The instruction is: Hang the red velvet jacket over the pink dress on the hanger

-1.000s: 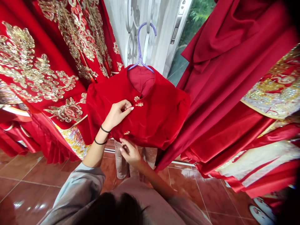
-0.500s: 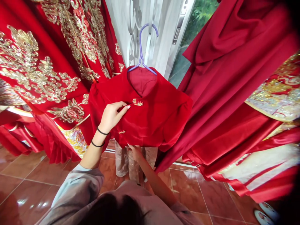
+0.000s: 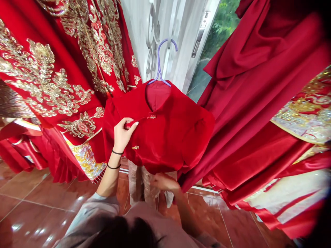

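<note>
A short red velvet jacket (image 3: 165, 137) with a stand-up collar hangs on a purple hanger (image 3: 159, 62). My left hand (image 3: 124, 133) pinches the cloth of its chest between thumb and fingers, drawing a small fold toward the upper gold clasp (image 3: 151, 117). A lower gold clasp (image 3: 135, 147) shows beneath that hand. Just under the jacket's hem is my right hand (image 3: 165, 182), its fingers curled and slightly blurred; whether anything is in them is hidden.
Red gowns with gold sequin embroidery (image 3: 59, 89) hang at the left. Dark red cloth (image 3: 245, 79) and more embroidered garments hang at the right. Behind the hanger stands a white metal door (image 3: 178, 69). Red-brown tiles (image 3: 41, 217) cover the floor.
My right hand has come down off the hem and moved right. My left hand still pinches the chest cloth, now lifting a fold. Hanger and jacket appear slightly lower in view.
</note>
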Available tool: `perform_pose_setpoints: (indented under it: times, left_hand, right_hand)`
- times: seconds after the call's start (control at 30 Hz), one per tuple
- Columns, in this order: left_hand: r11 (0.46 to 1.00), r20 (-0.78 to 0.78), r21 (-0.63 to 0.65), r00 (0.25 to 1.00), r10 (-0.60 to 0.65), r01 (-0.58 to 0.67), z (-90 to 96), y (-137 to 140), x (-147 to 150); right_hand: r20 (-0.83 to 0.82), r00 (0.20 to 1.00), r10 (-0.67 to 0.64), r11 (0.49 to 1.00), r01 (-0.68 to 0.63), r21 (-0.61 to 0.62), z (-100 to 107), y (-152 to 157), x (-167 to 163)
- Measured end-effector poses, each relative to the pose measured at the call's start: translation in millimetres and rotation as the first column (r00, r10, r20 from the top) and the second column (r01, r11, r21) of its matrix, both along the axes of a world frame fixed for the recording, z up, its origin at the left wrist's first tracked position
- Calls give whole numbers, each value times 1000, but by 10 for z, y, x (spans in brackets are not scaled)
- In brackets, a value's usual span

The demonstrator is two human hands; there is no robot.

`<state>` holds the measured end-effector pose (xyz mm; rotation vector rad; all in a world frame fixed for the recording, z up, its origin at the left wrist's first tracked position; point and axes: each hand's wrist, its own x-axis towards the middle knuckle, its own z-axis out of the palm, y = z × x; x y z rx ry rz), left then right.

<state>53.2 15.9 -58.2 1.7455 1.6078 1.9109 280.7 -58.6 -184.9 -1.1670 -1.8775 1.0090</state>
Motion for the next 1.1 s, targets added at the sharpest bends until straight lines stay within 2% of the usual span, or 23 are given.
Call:
perform_pose_setpoints:
  times: [0.07, 0.1, 0.13, 0.17, 0.2, 0.23, 0.27, 0.3, 0.33, 0.37, 0.43, 0.5, 0.6, 0.67, 0.73, 0.8, 0.87, 0.93, 0.97, 1.0, 1.03, 1.07, 1.1]
  left_hand:
    - [997, 197, -22, 978, -74, 80, -120, -37, -49]
    - [994, 275, -21, 956, -101, 111, -164, -54, -65]
    - [991, 330, -13, 936, -123, 135, -193, -70, -77]
    - [988, 356, -5, 924, -140, 152, -204, -84, -86]
    - [988, 353, 2, 924, -147, 156, -196, -96, -95]
    - [990, 326, 8, 935, -138, 144, -168, -104, -106]
    - [994, 272, 19, 956, -111, 110, -117, -107, -118]
    - [998, 188, 42, 980, -64, 57, -45, -104, -131]
    - [997, 80, 79, 997, 5, -11, 48, -94, -141]
    - [989, -41, 127, 996, 84, -78, 159, -76, -145]
    - [962, -273, 219, 937, 218, -160, 417, -20, -123]
    - [957, -439, 251, 864, 247, -146, 683, 58, -64]
    - [983, -560, 181, 822, 105, -2, 1003, 204, 12]
    - [986, -538, 153, 843, 27, 67, 1148, 329, -6]
    - [984, -463, 166, 886, 15, 69, 1261, 487, -86]
    - [992, -420, 105, 907, -21, 71, 1364, 670, -197]
    - [983, -419, -140, 892, -169, 120, 1454, 831, -294]
    - [902, -385, -408, 870, -308, 139, 1505, 909, -344]
    - [869, -372, -478, 869, -328, 124, 1508, 905, -347]
    - [871, -377, -482, 875, -303, 93, 1494, 872, -337]
    - [906, -400, -420, 884, -244, 60, 1465, 816, -314]
    - [952, -426, -304, 889, -169, 35, 1424, 744, -285]
    - [984, -451, -174, 886, -104, 27, 1373, 665, -251]
  right_hand:
    - [50, 968, 245, 969, -246, 1, 427, -31, 121]
    - [68, 948, 310, 948, -314, 56, 671, -18, 171]
    - [83, 953, 292, 939, -302, 163, 925, 23, 210]
    - [62, 985, 162, 926, -173, 335, 1181, 94, 238]
    - [3, 1000, -22, 851, 17, 525, 1426, 194, 256]
    - [-27, 983, -180, 723, 151, 674, 1651, 322, 267]
    - [-40, 953, -300, 587, 218, 779, 1846, 471, 273]
    - [-28, 923, -383, 483, 226, 846, 2005, 631, 278]
    - [11, 901, -433, 426, 194, 884, 2123, 794, 283]
    - [53, 886, -461, 400, 154, 903, 2201, 948, 289]
    - [127, 869, -478, 407, 91, 909, 2260, 1202, 305]
    - [146, 870, -471, 426, 80, 901, 2256, 1358, 321]
    - [59, 896, -441, 438, 157, 885, 2326, 1439, 331]
    - [-40, 914, -404, 471, 245, 847, 2479, 1450, 319]
    - [-100, 922, -375, 556, 310, 772, 2682, 1472, 292]
    - [-61, 932, -357, 679, 304, 668, 2863, 1520, 260]
    - [42, 949, -312, 796, 237, 557, 2971, 1591, 241]
    - [127, 968, -218, 888, 143, 438, 2997, 1654, 249]
    - [149, 967, -205, 902, 127, 412, 2984, 1671, 261]
    - [167, 960, -225, 901, 140, 410, 2955, 1671, 274]
    - [177, 944, -278, 884, 180, 431, 2910, 1648, 284]
    - [162, 915, -369, 835, 250, 491, 2846, 1600, 285]
    - [109, 869, -482, 738, 336, 585, 2759, 1526, 272]
